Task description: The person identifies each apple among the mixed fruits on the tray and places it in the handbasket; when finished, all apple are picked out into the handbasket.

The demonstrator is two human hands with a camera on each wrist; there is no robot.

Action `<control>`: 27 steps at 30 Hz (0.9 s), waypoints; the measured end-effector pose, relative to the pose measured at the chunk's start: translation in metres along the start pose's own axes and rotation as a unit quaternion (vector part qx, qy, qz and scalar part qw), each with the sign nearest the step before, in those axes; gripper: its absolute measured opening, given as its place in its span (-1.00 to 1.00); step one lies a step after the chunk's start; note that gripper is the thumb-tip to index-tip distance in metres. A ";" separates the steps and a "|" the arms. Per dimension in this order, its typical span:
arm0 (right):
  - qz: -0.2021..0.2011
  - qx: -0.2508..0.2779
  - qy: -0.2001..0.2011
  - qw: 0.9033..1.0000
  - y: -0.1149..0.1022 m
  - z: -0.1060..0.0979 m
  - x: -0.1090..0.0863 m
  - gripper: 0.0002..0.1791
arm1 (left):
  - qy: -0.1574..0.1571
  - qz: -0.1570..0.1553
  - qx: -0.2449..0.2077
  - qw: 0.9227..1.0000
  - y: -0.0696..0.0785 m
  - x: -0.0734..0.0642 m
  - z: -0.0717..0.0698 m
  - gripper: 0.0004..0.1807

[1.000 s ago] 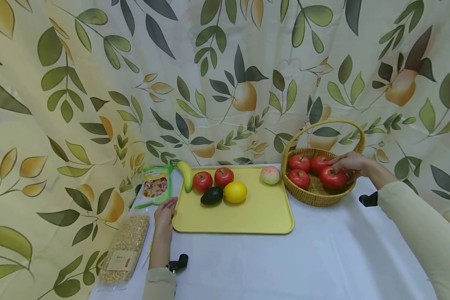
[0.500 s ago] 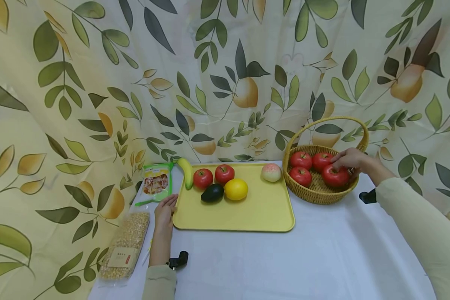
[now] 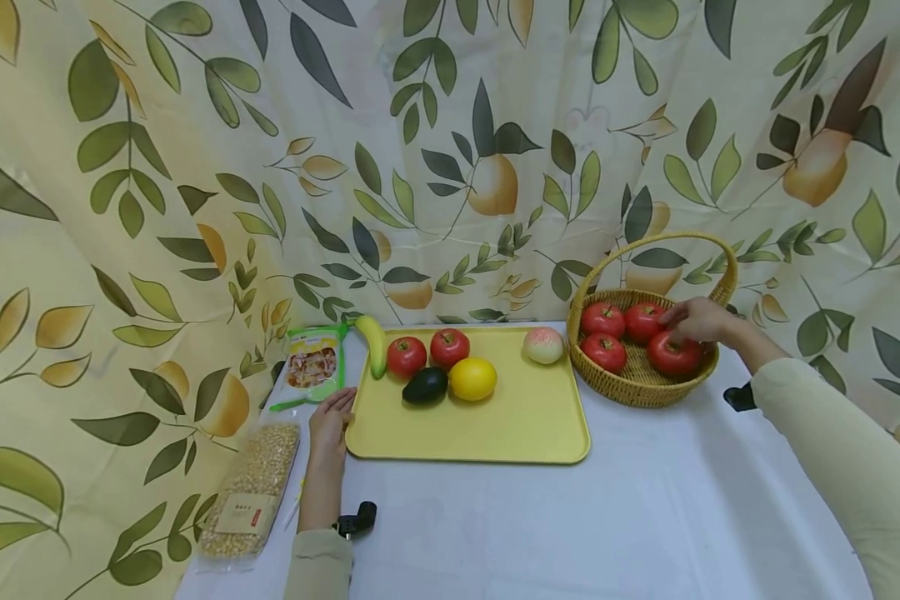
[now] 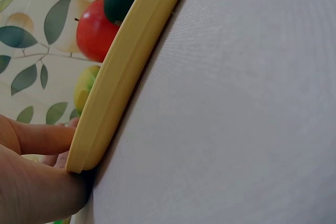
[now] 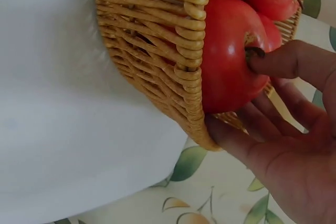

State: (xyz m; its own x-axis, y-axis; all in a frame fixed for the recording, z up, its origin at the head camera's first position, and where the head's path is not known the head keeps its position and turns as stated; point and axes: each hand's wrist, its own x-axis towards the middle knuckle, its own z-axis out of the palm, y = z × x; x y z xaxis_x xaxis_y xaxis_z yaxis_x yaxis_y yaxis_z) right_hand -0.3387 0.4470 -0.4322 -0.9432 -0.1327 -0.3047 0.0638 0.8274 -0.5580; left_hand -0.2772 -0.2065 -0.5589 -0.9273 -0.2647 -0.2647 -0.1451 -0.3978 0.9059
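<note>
My right hand (image 3: 697, 321) is at a red apple (image 3: 673, 354) inside a wicker basket (image 3: 637, 395). In the right wrist view, one fingertip meets the apple near its stem, with other fingers spread loosely along its side and partly hidden behind it. Several more red apples (image 3: 603, 319) lie around it in the basket. With straight fingers my left hand (image 3: 328, 421) touches the left edge of a yellow tray (image 3: 465, 437); the left wrist view shows finger and thumb at its corner. The tray bears a banana (image 3: 374, 346), two apples (image 3: 406, 357), an avocado (image 3: 424, 387), a lemon (image 3: 472, 379) and a peach (image 3: 544, 345).
Left of the tray lies a green food packet (image 3: 312, 367). Nearer to me is a clear bag of pale yellow grains (image 3: 255, 467). The basket handle (image 3: 656, 237) arches above the apples, and a leaf-patterned curtain (image 3: 450, 167) hangs behind the white table (image 3: 510, 533).
The apple under my right hand has shifted slightly right and sits lower relative to the fingers, which cover less of it. The left hand stays at the tray; the head view has tilted slightly.
</note>
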 end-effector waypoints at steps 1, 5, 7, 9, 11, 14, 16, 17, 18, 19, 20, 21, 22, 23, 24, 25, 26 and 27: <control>-0.005 -0.006 0.010 1.000 0.001 0.000 0.000 -0.44 | 0.001 0.000 0.001 1.000 0.000 0.000 0.000 -0.27; -0.008 -0.012 0.040 0.999 0.007 0.000 0.000 -0.50 | 0.003 0.001 0.006 1.000 0.000 0.000 -0.001 -0.27; -0.004 -0.008 0.048 0.999 0.009 0.000 0.000 -0.49 | 0.005 0.001 0.009 1.000 0.000 0.000 -0.001 -0.27; -0.001 -0.002 0.052 0.999 0.010 0.001 0.000 -0.48 | 0.006 0.002 0.009 1.000 0.000 0.000 -0.002 -0.27; -0.005 -0.003 0.060 0.998 0.009 0.002 -0.001 -0.48 | 0.007 0.002 0.008 1.000 -0.001 0.000 -0.003 -0.28; -0.017 -0.001 0.076 0.997 0.006 0.002 -0.002 -0.48 | 0.005 0.001 0.006 1.000 -0.001 0.000 -0.003 -0.28; -0.026 -0.003 0.093 0.995 0.004 0.002 -0.003 -0.49 | 0.004 0.000 0.005 1.000 -0.001 -0.001 -0.003 -0.28; -0.029 -0.001 0.102 0.994 0.002 0.001 -0.003 -0.50 | 0.002 0.000 0.005 1.000 -0.001 -0.001 -0.002 -0.28; -0.031 0.001 0.111 0.993 0.000 0.001 -0.004 -0.51 | 0.002 0.000 0.004 1.000 -0.001 -0.001 -0.002 -0.28; -0.032 0.004 0.120 0.992 -0.002 0.001 -0.005 -0.52 | 0.002 0.000 0.002 1.000 -0.001 -0.001 -0.002 -0.28; -0.032 0.008 0.128 0.991 -0.004 0.000 -0.005 -0.53 | 0.001 0.000 0.000 1.000 -0.001 -0.001 -0.002 -0.28; -0.032 0.013 0.135 0.990 -0.006 0.000 -0.006 -0.53 | 0.000 0.000 -0.002 1.000 -0.001 -0.001 -0.002 -0.28; -0.031 0.022 0.140 0.989 -0.009 0.000 -0.008 -0.54 | 0.000 0.000 -0.003 1.000 -0.001 -0.001 -0.002 -0.28; -0.029 0.030 0.145 0.989 -0.012 0.000 -0.010 -0.54 | -0.001 0.000 -0.004 1.000 -0.001 -0.001 -0.002 -0.28; -0.028 0.038 0.147 0.988 -0.016 0.000 -0.012 -0.54 | -0.001 0.000 -0.004 1.000 -0.001 -0.001 -0.002 -0.27; -0.026 0.049 0.148 0.987 -0.019 0.000 -0.013 -0.54 | -0.001 -0.001 -0.005 1.000 -0.001 -0.001 -0.002 -0.28; -0.025 0.062 0.148 0.987 -0.022 0.001 -0.016 -0.53 | -0.001 -0.001 -0.006 1.000 -0.001 0.000 -0.002 -0.28; -0.024 0.077 0.149 0.986 -0.026 0.002 -0.018 -0.53 | -0.001 -0.001 -0.006 1.000 -0.001 0.000 -0.001 -0.28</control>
State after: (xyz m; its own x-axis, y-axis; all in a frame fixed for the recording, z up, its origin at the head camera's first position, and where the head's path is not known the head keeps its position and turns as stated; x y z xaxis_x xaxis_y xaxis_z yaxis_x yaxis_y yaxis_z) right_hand -0.3232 0.4270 -0.4136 -0.9987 0.0151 -0.0483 0.0441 0.7285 -0.6836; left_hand -0.2765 -0.2075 -0.5600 -0.9278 -0.2612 -0.2662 -0.1432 -0.4095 0.9010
